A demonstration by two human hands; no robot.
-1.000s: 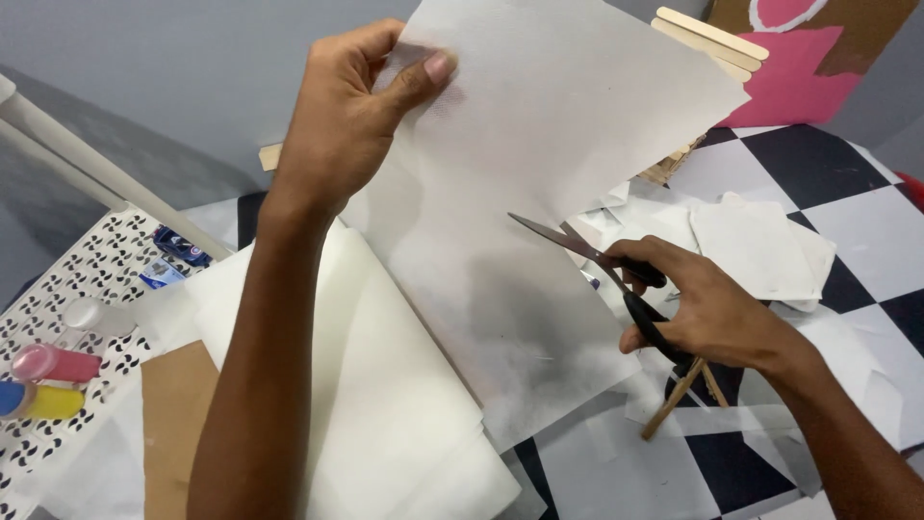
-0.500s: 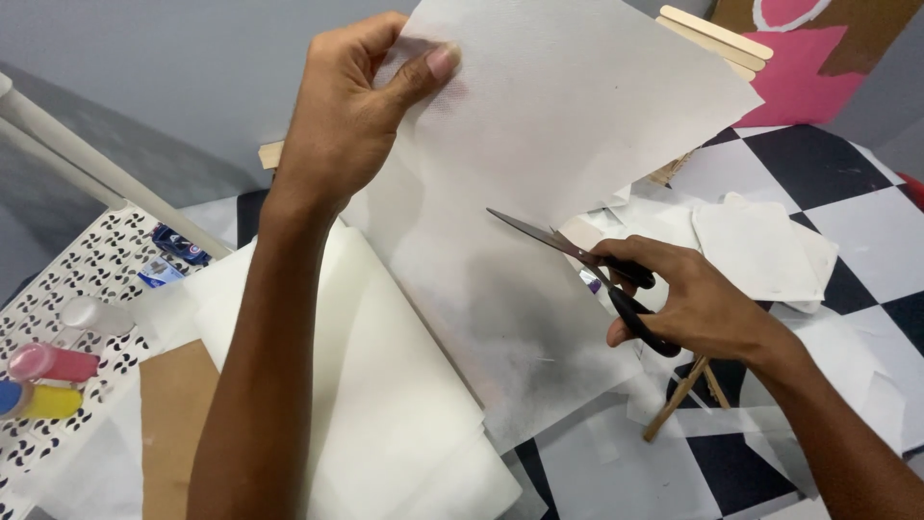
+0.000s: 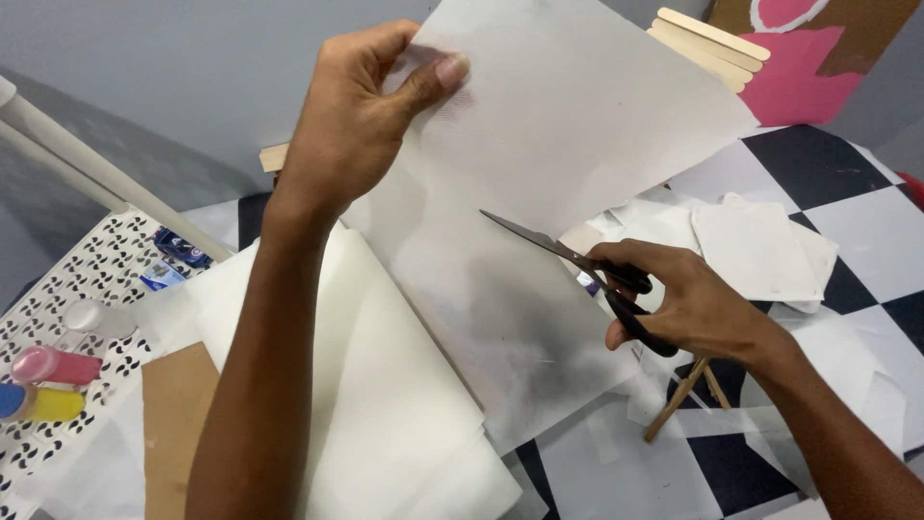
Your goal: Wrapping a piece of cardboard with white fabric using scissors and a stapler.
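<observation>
My left hand (image 3: 361, 120) pinches the upper left edge of a large sheet of thin white paper (image 3: 568, 125) and holds it up, tilted over the table. My right hand (image 3: 688, 303) grips black-handled scissors (image 3: 577, 260) through the finger loops. The blades point left and lie across the middle of the sheet, nearly together. The sheet hangs down over a thicker folded white sheet (image 3: 385, 404) lying flat below.
A white perforated tray (image 3: 67, 289) at the left carries small pink, blue and yellow paint bottles (image 3: 43, 385). A brown cardboard piece (image 3: 178, 414) lies beside it. Wooden sticks (image 3: 712, 43), paper scraps (image 3: 760, 250) and a small wooden easel (image 3: 688, 395) sit on the checkered surface (image 3: 828, 164).
The scissors and my right hand have slid left, further into the sheet. My left hand keeps the paper in nearly the same place.
</observation>
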